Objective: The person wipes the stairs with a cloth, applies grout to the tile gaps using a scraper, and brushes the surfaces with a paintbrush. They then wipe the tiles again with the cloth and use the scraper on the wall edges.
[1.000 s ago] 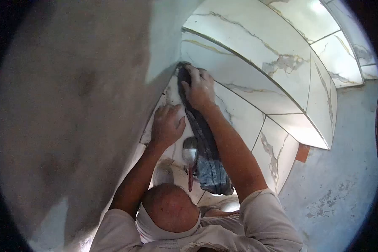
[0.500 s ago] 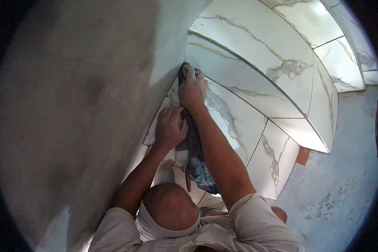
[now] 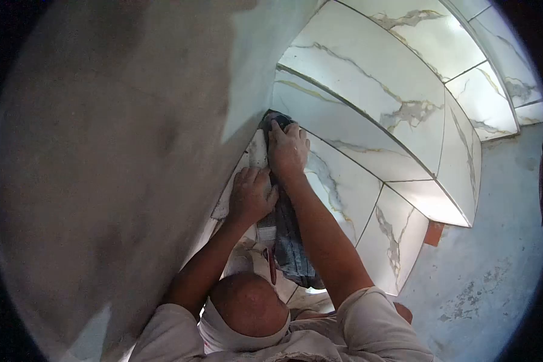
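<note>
A long dark grey, cloth-like thing [image 3: 290, 241] lies along the narrow tiled step beside the wall, its upper end in the corner. My right hand [image 3: 288, 149] is closed over that upper end, fingers bent. Just below and to the left, my left hand [image 3: 252, 194] rests with curled fingers against a pale, dusty strip [image 3: 258, 148] and the dark thing's edge. What the left fingers hold, if anything, is hidden. A thin reddish object [image 3: 271, 265] shows beside the lower part of the dark thing.
A grey plastered wall [image 3: 114, 151] rises on the left. Marble-patterned tiled steps [image 3: 368, 96] climb to the upper right. A reddish block [image 3: 434, 233] peeks out under a step edge, above a bluish concrete floor [image 3: 476, 265].
The view has shifted slightly, so the steps sit lower in the picture. My right fingers have changed their hold, and more of the dark thing's upper end shows. The left hand stays close by.
</note>
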A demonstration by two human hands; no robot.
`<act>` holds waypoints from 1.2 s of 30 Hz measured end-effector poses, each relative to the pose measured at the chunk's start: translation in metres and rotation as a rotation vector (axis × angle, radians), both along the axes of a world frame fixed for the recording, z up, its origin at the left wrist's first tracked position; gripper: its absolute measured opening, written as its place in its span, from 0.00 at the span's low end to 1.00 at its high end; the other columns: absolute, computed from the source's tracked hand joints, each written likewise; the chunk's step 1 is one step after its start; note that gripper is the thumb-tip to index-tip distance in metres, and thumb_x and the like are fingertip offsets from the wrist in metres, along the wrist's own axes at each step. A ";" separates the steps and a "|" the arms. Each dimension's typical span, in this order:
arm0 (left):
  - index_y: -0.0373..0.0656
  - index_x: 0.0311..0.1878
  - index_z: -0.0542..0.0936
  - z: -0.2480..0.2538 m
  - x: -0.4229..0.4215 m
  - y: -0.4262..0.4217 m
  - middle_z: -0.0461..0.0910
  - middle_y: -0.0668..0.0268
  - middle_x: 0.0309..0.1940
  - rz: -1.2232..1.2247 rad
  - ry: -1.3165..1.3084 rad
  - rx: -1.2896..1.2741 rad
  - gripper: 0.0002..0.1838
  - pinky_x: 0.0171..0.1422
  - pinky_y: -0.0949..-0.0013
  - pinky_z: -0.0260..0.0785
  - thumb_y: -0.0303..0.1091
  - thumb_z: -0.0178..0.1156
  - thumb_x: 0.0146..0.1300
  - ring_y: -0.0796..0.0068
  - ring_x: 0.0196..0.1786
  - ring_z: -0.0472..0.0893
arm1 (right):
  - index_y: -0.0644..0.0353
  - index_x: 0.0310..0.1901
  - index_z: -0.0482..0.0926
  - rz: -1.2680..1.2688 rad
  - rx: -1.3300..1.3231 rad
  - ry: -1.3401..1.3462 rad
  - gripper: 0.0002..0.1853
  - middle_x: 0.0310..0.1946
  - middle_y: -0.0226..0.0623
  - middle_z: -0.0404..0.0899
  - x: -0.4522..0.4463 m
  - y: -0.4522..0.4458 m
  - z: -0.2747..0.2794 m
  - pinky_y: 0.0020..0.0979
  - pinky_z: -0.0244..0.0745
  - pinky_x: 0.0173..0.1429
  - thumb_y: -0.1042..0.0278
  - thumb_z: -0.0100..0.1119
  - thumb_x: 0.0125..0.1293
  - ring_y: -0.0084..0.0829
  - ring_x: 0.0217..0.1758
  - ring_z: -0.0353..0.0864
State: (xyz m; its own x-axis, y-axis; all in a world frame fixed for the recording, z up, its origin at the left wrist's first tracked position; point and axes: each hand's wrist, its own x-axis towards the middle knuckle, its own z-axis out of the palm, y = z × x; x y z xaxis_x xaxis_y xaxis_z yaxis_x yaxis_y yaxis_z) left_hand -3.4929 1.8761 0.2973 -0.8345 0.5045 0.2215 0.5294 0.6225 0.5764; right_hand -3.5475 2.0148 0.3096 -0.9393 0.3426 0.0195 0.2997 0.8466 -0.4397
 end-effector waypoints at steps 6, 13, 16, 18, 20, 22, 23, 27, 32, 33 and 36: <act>0.35 0.57 0.75 -0.014 0.001 -0.001 0.76 0.48 0.46 0.034 0.029 -0.026 0.26 0.62 0.46 0.63 0.40 0.62 0.59 0.43 0.52 0.73 | 0.49 0.61 0.75 -0.064 0.049 -0.037 0.21 0.51 0.46 0.77 -0.027 -0.008 0.002 0.46 0.73 0.56 0.62 0.54 0.66 0.46 0.57 0.76; 0.35 0.57 0.76 -0.003 -0.001 0.002 0.76 0.49 0.44 0.006 0.014 -0.006 0.26 0.59 0.48 0.64 0.41 0.63 0.58 0.46 0.50 0.74 | 0.44 0.60 0.75 -0.096 -0.145 -0.055 0.20 0.44 0.43 0.83 -0.032 -0.003 0.008 0.48 0.77 0.51 0.64 0.53 0.66 0.47 0.47 0.83; 0.36 0.57 0.76 -0.003 -0.001 0.000 0.76 0.49 0.44 0.000 0.002 -0.022 0.26 0.59 0.48 0.64 0.41 0.64 0.57 0.46 0.50 0.74 | 0.43 0.63 0.76 0.015 -0.134 -0.067 0.21 0.56 0.41 0.80 -0.024 0.002 0.000 0.46 0.75 0.59 0.59 0.49 0.70 0.47 0.55 0.81; 0.35 0.57 0.76 -0.009 0.000 0.001 0.76 0.48 0.44 0.001 -0.001 -0.046 0.26 0.59 0.47 0.64 0.41 0.64 0.57 0.45 0.51 0.74 | 0.46 0.57 0.79 -0.057 -0.090 0.097 0.18 0.47 0.42 0.83 -0.023 -0.005 -0.010 0.46 0.78 0.52 0.66 0.53 0.65 0.47 0.48 0.83; 0.35 0.55 0.76 -0.013 0.000 0.000 0.76 0.48 0.45 0.039 0.036 -0.015 0.25 0.59 0.45 0.64 0.41 0.63 0.58 0.44 0.52 0.74 | 0.48 0.56 0.79 -0.078 -0.072 0.158 0.18 0.46 0.42 0.83 -0.031 -0.008 -0.011 0.46 0.78 0.51 0.66 0.53 0.65 0.47 0.48 0.83; 0.35 0.55 0.77 -0.011 0.004 -0.001 0.76 0.49 0.43 0.044 0.060 -0.017 0.24 0.57 0.47 0.66 0.39 0.63 0.58 0.46 0.49 0.75 | 0.50 0.56 0.79 -0.095 -0.066 0.183 0.18 0.45 0.43 0.83 -0.026 -0.014 -0.014 0.46 0.78 0.51 0.66 0.53 0.65 0.47 0.48 0.83; 0.36 0.56 0.77 -0.008 0.002 0.001 0.76 0.51 0.40 0.048 0.113 0.001 0.24 0.55 0.49 0.67 0.36 0.62 0.57 0.48 0.46 0.75 | 0.51 0.56 0.79 -0.071 -0.079 0.177 0.18 0.44 0.43 0.83 -0.028 -0.011 -0.010 0.47 0.77 0.50 0.66 0.53 0.65 0.47 0.47 0.83; 0.36 0.55 0.78 0.001 0.000 0.002 0.76 0.52 0.39 0.046 0.164 0.020 0.23 0.55 0.50 0.67 0.35 0.62 0.57 0.49 0.46 0.75 | 0.52 0.55 0.79 0.097 0.001 0.021 0.18 0.42 0.42 0.83 -0.021 -0.002 0.001 0.47 0.76 0.49 0.67 0.53 0.64 0.46 0.46 0.83; 0.34 0.56 0.77 -0.001 0.001 -0.002 0.76 0.45 0.47 0.044 -0.038 0.000 0.24 0.62 0.47 0.66 0.36 0.63 0.58 0.42 0.55 0.74 | 0.52 0.57 0.79 0.226 -0.032 0.176 0.18 0.44 0.42 0.82 -0.010 0.013 -0.014 0.46 0.75 0.53 0.66 0.54 0.65 0.47 0.47 0.82; 0.34 0.56 0.77 -0.002 -0.001 -0.001 0.76 0.45 0.47 0.046 -0.035 -0.003 0.24 0.62 0.47 0.66 0.36 0.63 0.58 0.42 0.55 0.74 | 0.51 0.58 0.78 0.109 -0.038 0.203 0.19 0.45 0.42 0.82 -0.013 0.011 -0.019 0.46 0.75 0.54 0.65 0.54 0.65 0.47 0.48 0.82; 0.34 0.54 0.78 -0.007 0.002 -0.001 0.76 0.46 0.45 0.067 -0.040 0.002 0.23 0.60 0.47 0.67 0.36 0.63 0.57 0.43 0.53 0.75 | 0.53 0.57 0.79 0.057 0.067 0.226 0.19 0.41 0.43 0.82 -0.028 0.003 -0.017 0.46 0.76 0.51 0.66 0.53 0.65 0.47 0.45 0.82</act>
